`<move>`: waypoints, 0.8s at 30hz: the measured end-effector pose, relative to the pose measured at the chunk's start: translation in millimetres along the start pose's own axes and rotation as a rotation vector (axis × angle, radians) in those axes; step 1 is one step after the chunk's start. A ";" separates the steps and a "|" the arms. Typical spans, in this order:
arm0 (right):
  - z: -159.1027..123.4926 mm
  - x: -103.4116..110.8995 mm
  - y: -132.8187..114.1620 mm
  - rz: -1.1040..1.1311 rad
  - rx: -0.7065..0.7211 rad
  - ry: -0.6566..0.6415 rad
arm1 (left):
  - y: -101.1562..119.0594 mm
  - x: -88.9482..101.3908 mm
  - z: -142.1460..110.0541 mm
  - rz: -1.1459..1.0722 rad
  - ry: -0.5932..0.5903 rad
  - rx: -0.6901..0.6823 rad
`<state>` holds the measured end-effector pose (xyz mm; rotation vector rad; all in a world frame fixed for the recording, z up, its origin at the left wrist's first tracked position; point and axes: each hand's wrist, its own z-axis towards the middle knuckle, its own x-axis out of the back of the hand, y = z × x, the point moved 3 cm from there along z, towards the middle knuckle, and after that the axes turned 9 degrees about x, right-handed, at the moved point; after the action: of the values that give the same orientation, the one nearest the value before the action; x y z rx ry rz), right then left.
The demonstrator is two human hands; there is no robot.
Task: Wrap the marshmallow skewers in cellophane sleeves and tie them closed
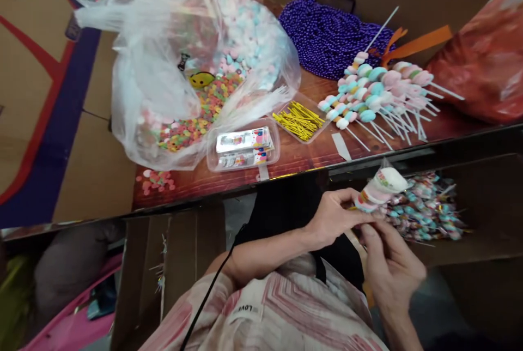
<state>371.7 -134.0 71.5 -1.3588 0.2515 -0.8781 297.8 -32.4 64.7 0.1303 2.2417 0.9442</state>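
Above my lap, a marshmallow skewer [376,190] in a clear wrapper tilts up and to the right, a white piece at its top. My left hand [333,217] is closed round its lower end. A small yellow strip, like a twist tie, shows beside those fingers. Just below, my right hand [390,261] is closed too, thumb and forefinger pinched at the skewer's base; the stick there is hidden by my fingers. Beyond my hands lies a pile of wrapped marshmallow skewers [429,212] in a cardboard box [433,250].
On the table stand a plastic bag [155,62] of candy and marshmallows, a tub of printed wrappers [244,144], a tub of yellow twist ties [299,121] and stacked unwrapped skewers [376,89]. Behind lies purple cord [330,35]. Loose gummy rings [157,181] sit near the front edge.
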 end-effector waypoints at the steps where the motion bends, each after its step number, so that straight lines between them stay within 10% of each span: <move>1: -1.6 -5.3 2.6 -0.010 -0.009 -0.033 | 0.5 2.4 1.0 0.033 0.032 -0.040; 11: 0.0 -49.8 28.3 0.074 -0.068 0.008 | 2.1 19.2 -1.2 0.377 0.109 -0.180; 17: 27.6 -36.7 30.7 0.415 -0.267 0.187 | 30.4 33.7 -12.5 0.668 0.024 -0.442; 21: 69.9 -2.3 66.5 0.487 -0.397 0.270 | 82.9 83.7 -46.3 0.935 0.509 -0.770; 24: 85.0 9.6 94.3 0.380 -0.448 0.308 | 108.4 127.7 -65.4 1.257 0.820 -0.711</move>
<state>469.1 -81.4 8.6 -1.5100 0.9592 -0.7281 142.0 51.0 97.4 1.0512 2.1641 2.7926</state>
